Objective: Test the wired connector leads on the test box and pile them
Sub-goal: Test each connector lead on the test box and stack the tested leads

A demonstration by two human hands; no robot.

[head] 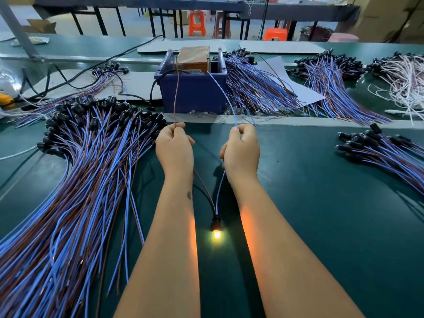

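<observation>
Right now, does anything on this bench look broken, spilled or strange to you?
Nothing looks damaged. The one eye-catcher is the little lamp glowing orange between the forearms, on the lead whose brown wire the left hand pinches and whose blue wire the right hand pinches. That suits a test. The wire piles are loose, not spilled.

No readable text anywhere; only a small white label (192,71) on the brown unit in the blue box (193,92), beyond the hands, print illegible.

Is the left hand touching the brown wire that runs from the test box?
Touching. The head view shows the left hand pinching the brown wire at its fingertips.
</observation>
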